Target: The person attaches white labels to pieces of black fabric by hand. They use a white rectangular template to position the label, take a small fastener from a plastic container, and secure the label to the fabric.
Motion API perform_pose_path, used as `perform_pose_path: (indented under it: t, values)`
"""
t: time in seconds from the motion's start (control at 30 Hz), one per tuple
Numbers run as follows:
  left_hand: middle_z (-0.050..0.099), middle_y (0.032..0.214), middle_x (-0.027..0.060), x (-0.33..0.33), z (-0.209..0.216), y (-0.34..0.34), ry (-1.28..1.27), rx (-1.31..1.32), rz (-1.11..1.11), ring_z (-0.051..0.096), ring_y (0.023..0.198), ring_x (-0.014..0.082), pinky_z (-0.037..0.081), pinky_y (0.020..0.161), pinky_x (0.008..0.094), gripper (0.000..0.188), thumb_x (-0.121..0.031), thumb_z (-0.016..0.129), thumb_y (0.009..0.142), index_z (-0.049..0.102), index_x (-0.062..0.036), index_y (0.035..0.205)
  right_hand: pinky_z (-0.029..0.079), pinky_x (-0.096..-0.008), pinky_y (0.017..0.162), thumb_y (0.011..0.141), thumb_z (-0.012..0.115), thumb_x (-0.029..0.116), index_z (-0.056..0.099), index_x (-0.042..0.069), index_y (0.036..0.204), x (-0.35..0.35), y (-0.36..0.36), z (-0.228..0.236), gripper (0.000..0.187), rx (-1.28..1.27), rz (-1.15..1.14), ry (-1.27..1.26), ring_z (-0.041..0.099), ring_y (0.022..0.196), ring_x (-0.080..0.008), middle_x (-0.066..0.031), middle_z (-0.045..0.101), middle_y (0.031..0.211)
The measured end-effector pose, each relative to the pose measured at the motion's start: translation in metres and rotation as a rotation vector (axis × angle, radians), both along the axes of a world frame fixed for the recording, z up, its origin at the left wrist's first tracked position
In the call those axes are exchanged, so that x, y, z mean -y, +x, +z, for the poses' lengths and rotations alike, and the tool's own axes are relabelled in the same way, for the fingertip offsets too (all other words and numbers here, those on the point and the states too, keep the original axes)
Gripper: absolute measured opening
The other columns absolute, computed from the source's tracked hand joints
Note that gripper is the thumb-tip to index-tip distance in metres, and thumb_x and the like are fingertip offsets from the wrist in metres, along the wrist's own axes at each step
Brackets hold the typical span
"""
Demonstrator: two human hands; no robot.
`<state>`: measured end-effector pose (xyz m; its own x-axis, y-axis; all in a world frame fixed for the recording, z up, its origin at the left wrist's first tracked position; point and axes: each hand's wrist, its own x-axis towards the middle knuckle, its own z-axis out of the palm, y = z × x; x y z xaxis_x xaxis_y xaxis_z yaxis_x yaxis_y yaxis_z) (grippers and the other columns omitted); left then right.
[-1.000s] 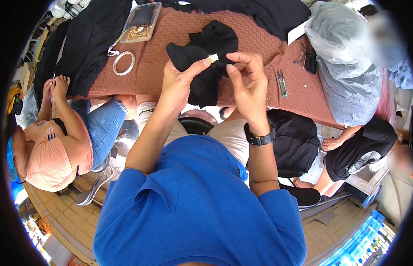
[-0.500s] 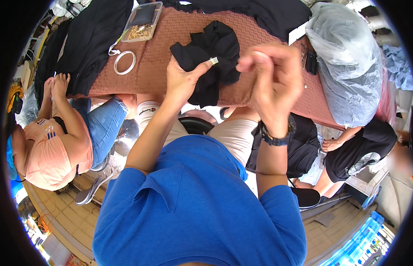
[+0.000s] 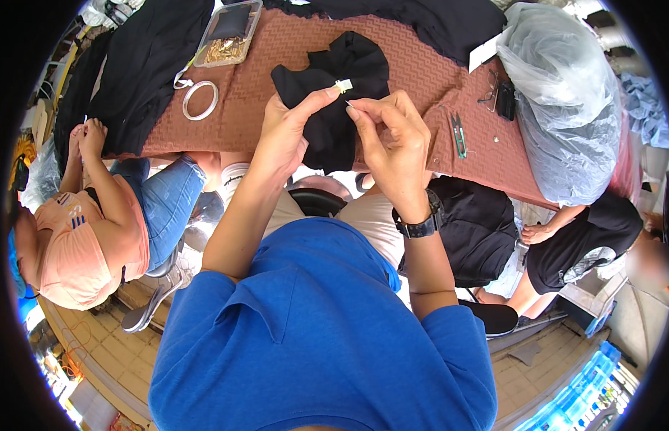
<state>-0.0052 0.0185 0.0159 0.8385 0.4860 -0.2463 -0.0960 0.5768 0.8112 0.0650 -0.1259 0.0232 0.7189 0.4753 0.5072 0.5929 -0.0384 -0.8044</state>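
Black cloth (image 3: 327,75), a bunched garment piece, lies over the near table edge and hangs down a little. My left hand (image 3: 283,136) grips it, the thumb on top beside a small white label (image 3: 344,85). Just right of the label, my right hand (image 3: 393,144) is closed in a pinch with thumb and forefinger. A thin, pale needle-like tip (image 3: 348,103) sticks out of that pinch toward the label. Whether it touches the cloth is too small to tell. Thread snips (image 3: 459,135) with green handles lie on the table right of my right hand.
A brown-covered table (image 3: 263,86) bears a clear box (image 3: 229,36) of golden bits, a white ring-shaped roll (image 3: 200,100), eyeglasses (image 3: 489,87) and a black case (image 3: 505,100). A bulky plastic bag (image 3: 564,93) stands right. People sit at both sides; one person's hands (image 3: 90,136) touch black fabric.
My right hand has come left and down to the label, its fingers closing into a pinch and uncovering the snips. My left hand and the label have shifted slightly.
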Motion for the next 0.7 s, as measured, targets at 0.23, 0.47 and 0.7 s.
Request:
perform_pose_path:
  t: [0.23, 0.47, 0.7]
  values:
    - [0.070, 0.103, 0.0087, 0.0018, 0.0018, -0.0034, 0.089, 0.008, 0.005, 0.068, 0.093, 0.0149, 0.055, 0.080, 0.0304, 0.029, -0.016, 0.076, 0.089, 0.067, 0.0018, 0.111, 0.042, -0.0246, 0.050, 0.085, 0.075, -0.003, 0.076, 0.001, 0.099, -0.0042, -0.0020, -0.0024, 0.014, 0.036, -0.060, 0.016, 0.050, 0.058, -0.0092, -0.0038, 0.051, 0.075]
    - [0.072, 0.098, 0.0049, 0.0055, 0.0037, -0.0024, 0.051, 0.039, 0.038, 0.069, 0.088, 0.0120, 0.055, 0.079, 0.0269, 0.020, -0.004, 0.077, 0.087, 0.068, -0.0020, 0.105, 0.040, -0.0250, 0.050, 0.084, 0.076, -0.003, 0.077, 0.002, 0.100, -0.0027, -0.0018, -0.0035, 0.017, 0.032, -0.063, 0.009, 0.049, 0.058, -0.0090, -0.0032, 0.051, 0.074]
    - [0.072, 0.098, 0.0055, 0.0065, -0.0036, -0.0008, 0.081, 0.082, 0.066, 0.069, 0.088, 0.0117, 0.055, 0.080, 0.0265, 0.019, -0.001, 0.076, 0.087, 0.069, -0.0011, 0.104, 0.040, -0.0244, 0.050, 0.083, 0.075, -0.004, 0.077, 0.001, 0.099, -0.0021, -0.0020, -0.0042, 0.017, 0.006, -0.066, -0.001, 0.049, 0.057, -0.0087, -0.0037, 0.053, 0.073]
